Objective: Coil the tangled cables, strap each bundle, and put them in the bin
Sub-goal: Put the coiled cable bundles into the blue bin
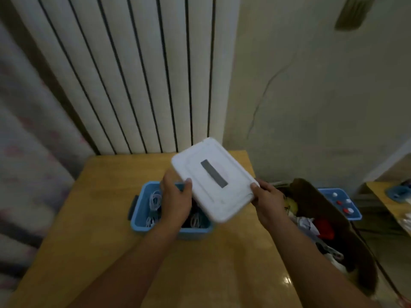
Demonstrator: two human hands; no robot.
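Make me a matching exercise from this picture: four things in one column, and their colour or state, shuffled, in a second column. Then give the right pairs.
Things:
1. lid
2. bin
3. coiled cables
4. table

Descriptions:
A. blue, open on top
B. white, held tilted by the left hand and right hand
C. light wood, carrying the bin
D. lying inside the bin

Pairs: 1-B, 2-A, 3-D, 4-C

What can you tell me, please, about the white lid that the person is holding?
The white lid is a rounded rectangle, seemingly plastic, with a raised border and a grey handle strip across its middle. It is tilted in the air above the open blue bin. The left hand grips its near-left edge; the right hand holds its right corner.
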